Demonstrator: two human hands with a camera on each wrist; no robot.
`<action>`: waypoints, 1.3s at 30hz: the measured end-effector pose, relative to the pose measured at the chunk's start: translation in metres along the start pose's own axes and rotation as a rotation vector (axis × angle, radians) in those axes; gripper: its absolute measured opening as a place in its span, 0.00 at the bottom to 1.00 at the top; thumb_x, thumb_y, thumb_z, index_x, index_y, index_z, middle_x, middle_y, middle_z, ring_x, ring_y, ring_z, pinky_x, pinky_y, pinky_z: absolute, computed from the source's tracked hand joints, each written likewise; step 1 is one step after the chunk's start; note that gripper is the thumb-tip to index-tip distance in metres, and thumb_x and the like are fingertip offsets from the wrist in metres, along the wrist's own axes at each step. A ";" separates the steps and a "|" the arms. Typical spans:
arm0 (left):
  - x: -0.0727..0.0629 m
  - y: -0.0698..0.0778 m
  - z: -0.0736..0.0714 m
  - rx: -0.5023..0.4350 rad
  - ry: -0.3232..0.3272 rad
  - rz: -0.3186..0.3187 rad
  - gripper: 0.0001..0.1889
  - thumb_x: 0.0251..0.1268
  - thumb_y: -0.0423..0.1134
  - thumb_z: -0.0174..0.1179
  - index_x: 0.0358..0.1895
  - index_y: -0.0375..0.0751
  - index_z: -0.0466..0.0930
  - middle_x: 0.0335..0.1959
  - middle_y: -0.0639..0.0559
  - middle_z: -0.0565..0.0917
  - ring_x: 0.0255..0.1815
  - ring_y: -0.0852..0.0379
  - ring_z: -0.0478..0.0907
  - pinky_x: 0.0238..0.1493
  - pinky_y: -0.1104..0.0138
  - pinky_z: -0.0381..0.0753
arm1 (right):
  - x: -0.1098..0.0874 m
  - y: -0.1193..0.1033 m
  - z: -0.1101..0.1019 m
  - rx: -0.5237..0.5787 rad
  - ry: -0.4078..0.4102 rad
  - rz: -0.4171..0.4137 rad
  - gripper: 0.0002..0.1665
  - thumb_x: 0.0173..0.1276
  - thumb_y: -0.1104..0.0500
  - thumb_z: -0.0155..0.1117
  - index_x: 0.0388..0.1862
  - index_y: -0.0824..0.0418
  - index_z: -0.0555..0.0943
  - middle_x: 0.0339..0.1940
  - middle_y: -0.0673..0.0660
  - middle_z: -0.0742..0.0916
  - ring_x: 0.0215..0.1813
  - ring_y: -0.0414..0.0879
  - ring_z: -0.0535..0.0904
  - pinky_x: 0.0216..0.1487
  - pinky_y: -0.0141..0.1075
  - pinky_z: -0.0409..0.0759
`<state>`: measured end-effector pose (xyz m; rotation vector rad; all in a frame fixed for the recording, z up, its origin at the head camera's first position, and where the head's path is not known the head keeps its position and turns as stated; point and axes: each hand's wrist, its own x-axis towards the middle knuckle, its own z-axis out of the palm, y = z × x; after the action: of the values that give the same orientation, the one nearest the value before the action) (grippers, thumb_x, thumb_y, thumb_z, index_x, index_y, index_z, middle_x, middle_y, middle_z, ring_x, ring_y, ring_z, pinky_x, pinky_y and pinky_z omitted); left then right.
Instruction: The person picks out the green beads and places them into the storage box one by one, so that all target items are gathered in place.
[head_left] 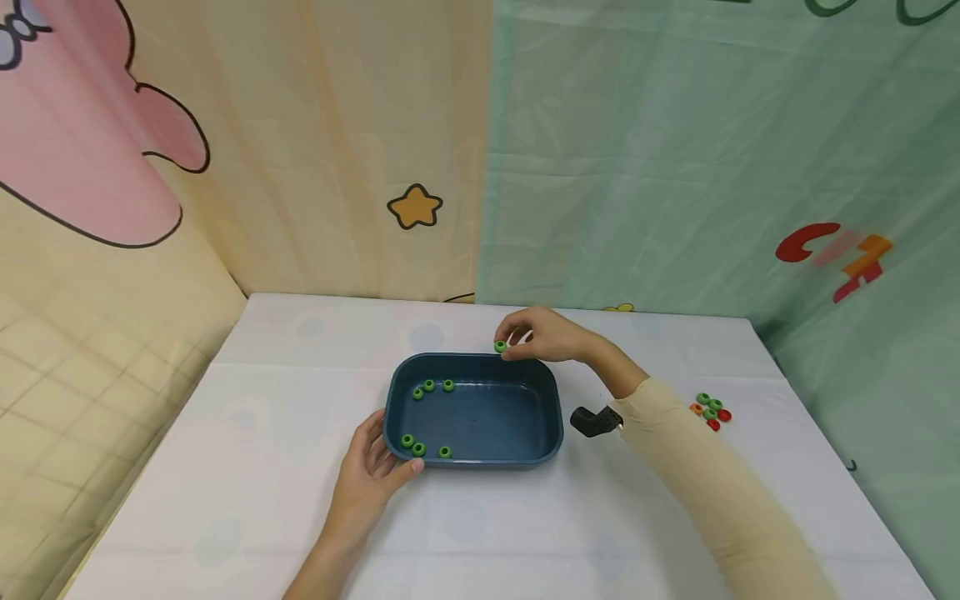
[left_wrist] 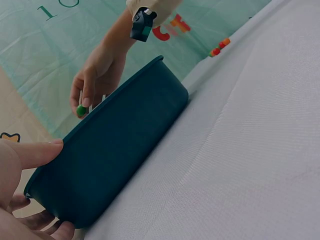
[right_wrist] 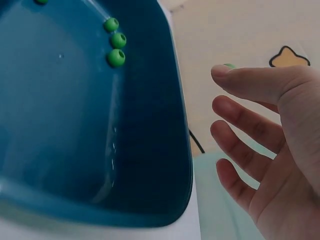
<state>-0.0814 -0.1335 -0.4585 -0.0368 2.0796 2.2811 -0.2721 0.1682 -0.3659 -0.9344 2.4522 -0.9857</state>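
A dark blue rectangular tray (head_left: 502, 421) stands on the white table. Several green beads, each with a hole, lie inside it: a group (head_left: 429, 386) along the far side and others (head_left: 418, 449) by the near left corner. My left hand (head_left: 363, 471) grips that near left corner, thumb on the rim and fingers round the side; the left wrist view shows the thumb (left_wrist: 42, 154) there. Above the tray's far rim, my right hand (head_left: 551, 335) pinches one green bead (head_left: 500, 346) between thumb and forefinger. The thumb mostly hides that bead (right_wrist: 229, 65) in the right wrist view.
To the right of the tray, under the right forearm's far side, lies a small cluster of green, orange and red beads (head_left: 710, 408). A black device (head_left: 596, 421) is strapped at the right wrist. Printed curtains (head_left: 675, 150) hang behind the table's far edge.
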 end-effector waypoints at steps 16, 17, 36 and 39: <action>-0.002 -0.002 0.001 0.000 0.008 -0.006 0.48 0.61 0.25 0.73 0.80 0.41 0.53 0.79 0.42 0.59 0.77 0.43 0.62 0.67 0.74 0.72 | 0.029 -0.017 0.024 -0.012 -0.043 -0.127 0.13 0.70 0.62 0.73 0.51 0.63 0.87 0.47 0.53 0.89 0.49 0.45 0.85 0.56 0.41 0.85; -0.002 -0.002 0.001 -0.001 0.008 -0.007 0.48 0.61 0.25 0.73 0.80 0.41 0.53 0.79 0.42 0.59 0.77 0.43 0.62 0.67 0.74 0.72 | 0.029 -0.017 0.024 -0.015 -0.045 -0.124 0.14 0.70 0.62 0.73 0.52 0.64 0.87 0.48 0.55 0.89 0.49 0.46 0.85 0.57 0.42 0.85; -0.002 -0.001 0.001 0.006 0.019 -0.001 0.48 0.60 0.24 0.73 0.80 0.40 0.53 0.79 0.41 0.60 0.77 0.43 0.62 0.66 0.76 0.72 | 0.000 0.003 0.014 0.019 0.011 -0.035 0.18 0.70 0.61 0.72 0.56 0.68 0.85 0.53 0.63 0.87 0.51 0.48 0.84 0.58 0.46 0.84; -0.003 -0.002 0.001 0.001 0.018 0.003 0.48 0.60 0.24 0.73 0.80 0.40 0.53 0.79 0.41 0.60 0.77 0.43 0.62 0.66 0.75 0.72 | -0.007 0.007 0.012 0.023 0.021 -0.011 0.18 0.70 0.62 0.72 0.56 0.67 0.85 0.53 0.63 0.87 0.51 0.48 0.84 0.59 0.47 0.84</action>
<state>-0.0788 -0.1323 -0.4600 -0.0544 2.0902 2.2900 -0.2643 0.1707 -0.3793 -0.9359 2.4496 -1.0302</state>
